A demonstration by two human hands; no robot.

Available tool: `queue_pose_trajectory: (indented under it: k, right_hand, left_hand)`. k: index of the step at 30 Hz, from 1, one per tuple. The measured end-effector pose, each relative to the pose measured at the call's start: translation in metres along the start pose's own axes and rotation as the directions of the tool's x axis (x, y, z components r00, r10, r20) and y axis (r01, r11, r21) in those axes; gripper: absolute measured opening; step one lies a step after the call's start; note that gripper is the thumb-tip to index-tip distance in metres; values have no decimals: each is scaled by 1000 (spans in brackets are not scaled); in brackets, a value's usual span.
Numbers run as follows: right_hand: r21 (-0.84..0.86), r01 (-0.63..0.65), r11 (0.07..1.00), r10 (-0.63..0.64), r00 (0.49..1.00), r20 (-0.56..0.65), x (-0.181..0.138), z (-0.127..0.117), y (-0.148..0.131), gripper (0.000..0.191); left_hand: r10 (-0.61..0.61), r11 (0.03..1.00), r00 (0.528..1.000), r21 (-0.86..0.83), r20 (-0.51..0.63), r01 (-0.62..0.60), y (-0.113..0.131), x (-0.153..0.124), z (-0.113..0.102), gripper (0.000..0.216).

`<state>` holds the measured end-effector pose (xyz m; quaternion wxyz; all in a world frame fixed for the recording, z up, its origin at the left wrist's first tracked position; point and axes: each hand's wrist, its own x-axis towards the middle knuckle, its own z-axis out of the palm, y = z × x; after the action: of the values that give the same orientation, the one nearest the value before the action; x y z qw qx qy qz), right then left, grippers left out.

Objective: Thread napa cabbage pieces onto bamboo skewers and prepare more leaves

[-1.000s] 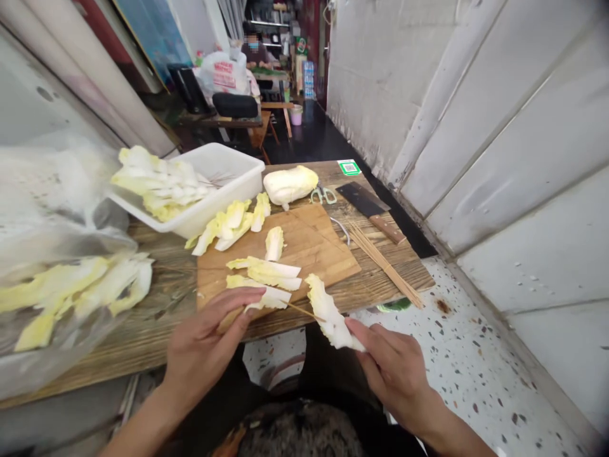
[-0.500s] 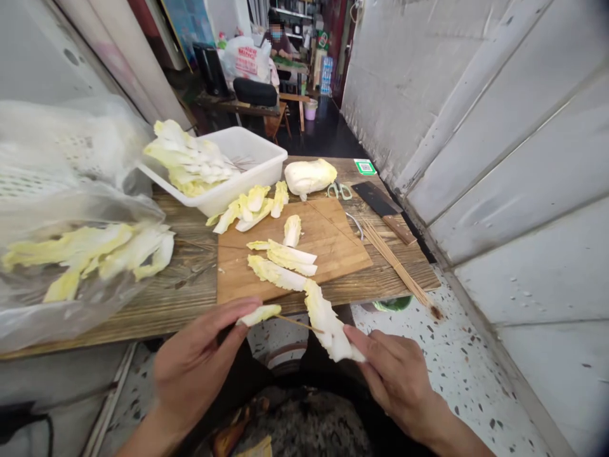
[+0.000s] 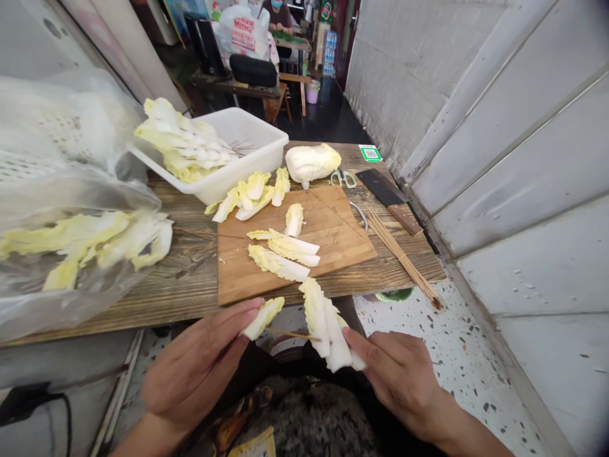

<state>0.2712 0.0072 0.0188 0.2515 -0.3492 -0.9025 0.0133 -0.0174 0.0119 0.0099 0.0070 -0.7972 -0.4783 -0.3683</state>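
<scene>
My left hand pinches a small yellow-white strip of napa cabbage leaf between thumb and fingers. Opposite it, my right hand is closed on overlapping cabbage leaves, threaded on a thin bamboo skewer. The skewer's bare end points left, by the lower part of the left hand's strip; I cannot tell whether they touch. Both hands are in front of the table edge, above my lap. Beyond them, several cut cabbage strips and a short leaf piece lie on the wooden cutting board.
A white plastic bin holds stacked skewered leaves. Right of the board lie a cleaver, green-handled scissors and bamboo skewers. A cabbage piece sits behind it; bagged leaves are at left. A person sits far back.
The left hand's strip has turned to show more of its flat face. On the right, the leaves now overlap closer together on the skewer. The view has tilted slightly downward.
</scene>
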Motion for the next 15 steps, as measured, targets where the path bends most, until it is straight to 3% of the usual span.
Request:
queue_pose_trajectory:
  k: [7, 15]
  right_hand:
    - [5, -9, 1000, 9, 1000, 16, -3, -3, 2, 29]
    - [59, 11, 998, -14, 998, 55, -13, -14, 4, 35]
  left_hand:
    - [76, 994, 997, 82, 22, -78, 5, 5, 1, 39]
    - [156, 966, 979, 186, 129, -179, 15, -2, -5, 62]
